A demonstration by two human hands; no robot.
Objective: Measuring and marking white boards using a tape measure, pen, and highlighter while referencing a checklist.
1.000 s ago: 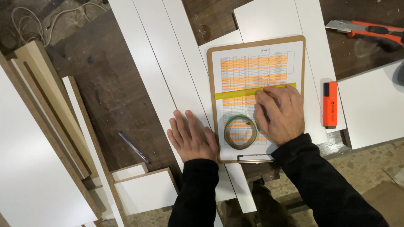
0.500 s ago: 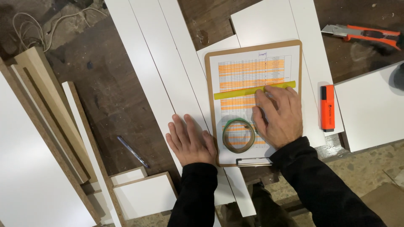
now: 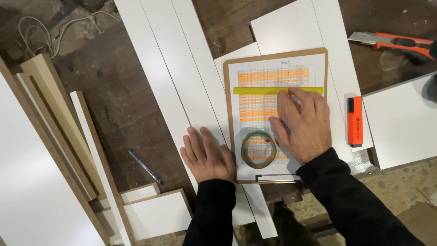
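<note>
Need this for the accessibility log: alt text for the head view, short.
Seen from above, a right hand rests flat on a clipboard holding an orange-striped table sheet crossed by a yellow strip, beside a tape ring. The left hand presses a white board. An orange marker and utility knife lie right.

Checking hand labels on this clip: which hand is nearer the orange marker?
Right. The right hand lies on the clipboard, just left of the orange marker without touching it. The left hand rests flat on the white board, beyond the clipboard's far side.
</note>
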